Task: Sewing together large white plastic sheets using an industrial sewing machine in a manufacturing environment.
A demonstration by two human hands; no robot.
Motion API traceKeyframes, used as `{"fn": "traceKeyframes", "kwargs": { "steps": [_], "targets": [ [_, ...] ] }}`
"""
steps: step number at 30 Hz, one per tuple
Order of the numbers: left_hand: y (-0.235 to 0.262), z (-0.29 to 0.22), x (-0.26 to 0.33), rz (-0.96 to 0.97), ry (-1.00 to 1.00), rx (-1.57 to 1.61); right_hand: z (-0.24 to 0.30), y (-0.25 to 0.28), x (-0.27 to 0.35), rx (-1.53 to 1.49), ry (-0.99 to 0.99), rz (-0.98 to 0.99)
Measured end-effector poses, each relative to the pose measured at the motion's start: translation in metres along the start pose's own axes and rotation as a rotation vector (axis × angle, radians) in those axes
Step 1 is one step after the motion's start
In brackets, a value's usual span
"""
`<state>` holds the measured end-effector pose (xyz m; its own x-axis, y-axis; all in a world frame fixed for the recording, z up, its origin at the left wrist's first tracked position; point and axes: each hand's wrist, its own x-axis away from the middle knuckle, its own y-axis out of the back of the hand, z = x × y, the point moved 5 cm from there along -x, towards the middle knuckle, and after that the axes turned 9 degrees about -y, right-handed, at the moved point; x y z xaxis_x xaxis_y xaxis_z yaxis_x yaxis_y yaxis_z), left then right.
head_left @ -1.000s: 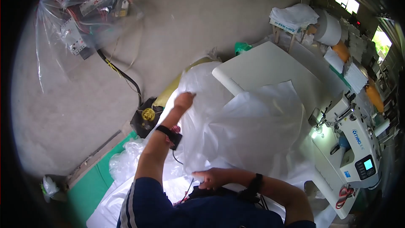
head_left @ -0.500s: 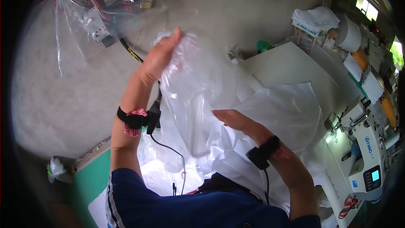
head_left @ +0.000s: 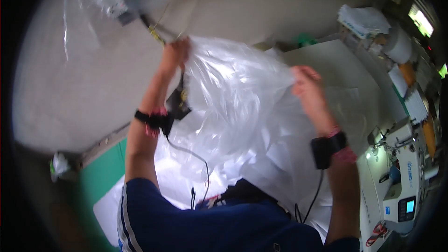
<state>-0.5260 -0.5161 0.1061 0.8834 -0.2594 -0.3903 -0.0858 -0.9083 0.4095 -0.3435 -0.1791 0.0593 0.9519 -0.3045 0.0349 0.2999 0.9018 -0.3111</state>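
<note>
A clear plastic sheet [head_left: 238,79] is held stretched between the two hands, its upper edge sloped down from left to right and its folds hung toward the body, over the white sheeting [head_left: 291,168]. Its upper left corner is pinched by the fingers of the left hand [head_left: 175,56]; its right edge is pinched by those of the right hand [head_left: 308,88], which is held nearer the pale surface [head_left: 326,58]. Neither hand is set nearer the sheet; exact finger spacing is blurred.
</note>
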Motion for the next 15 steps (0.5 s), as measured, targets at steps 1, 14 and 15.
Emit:
{"fn": "traceKeyframes", "kwargs": {
  "steps": [1, 14, 15],
  "targets": [
    [0.032, 0.023, -0.011, -0.161, 0.153, -0.014, -0.002, 0.022, -0.005, 0.009, -0.033, -0.009],
    [0.327, 0.028, -0.064, -0.773, -0.429, 0.029, 0.059, 0.202, -0.028, 0.089, 0.366, -0.361],
    [0.321, 0.019, -0.066, -0.726, -0.447, 0.003, 0.056, 0.198, -0.033, 0.088, 0.313, -0.434]
  ]
}}
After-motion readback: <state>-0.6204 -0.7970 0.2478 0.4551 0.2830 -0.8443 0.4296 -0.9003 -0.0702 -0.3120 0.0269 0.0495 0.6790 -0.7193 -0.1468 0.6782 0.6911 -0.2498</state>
